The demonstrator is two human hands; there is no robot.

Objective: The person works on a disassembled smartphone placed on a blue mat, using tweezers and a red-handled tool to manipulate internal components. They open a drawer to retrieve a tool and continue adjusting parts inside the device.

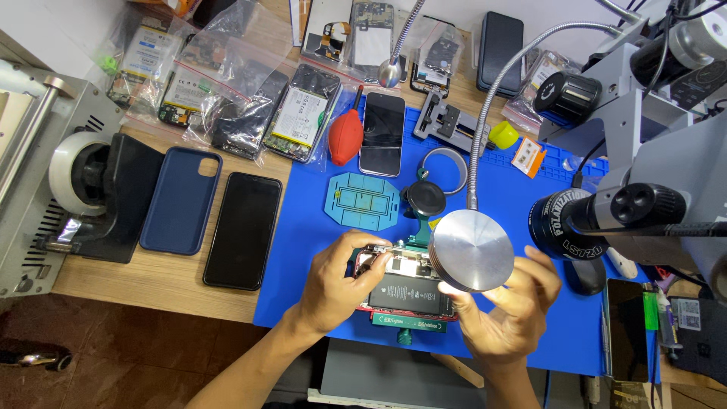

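Two bare hands work over an opened phone (405,291) clamped in a teal holder (409,322) near the front edge of the blue mat (530,333). The left hand (333,284) curls over the phone's left side, its grip closed on the upper left corner with fingertips on the exposed parts. The right hand (515,303) hovers at the phone's right edge, fingers spread and loosely bent; a round metal lamp head (471,251) on a gooseneck hides the fingertips, so whether they touch the phone cannot be told.

Just behind the phone lie a teal stencil plate (363,198) and a small round black disc (425,198). Farther back stand a red air blower (345,136), a dark-screened phone (382,133) and a grey clamp fixture (448,121). A microscope (651,151) crowds the mat's right side, leaving little room there.

Left of the mat, on the wooden surface (166,276), a black phone (244,229) and a blue phone case (182,199) lie side by side, apart from each other. Bare mat stays open to the left of the left hand.
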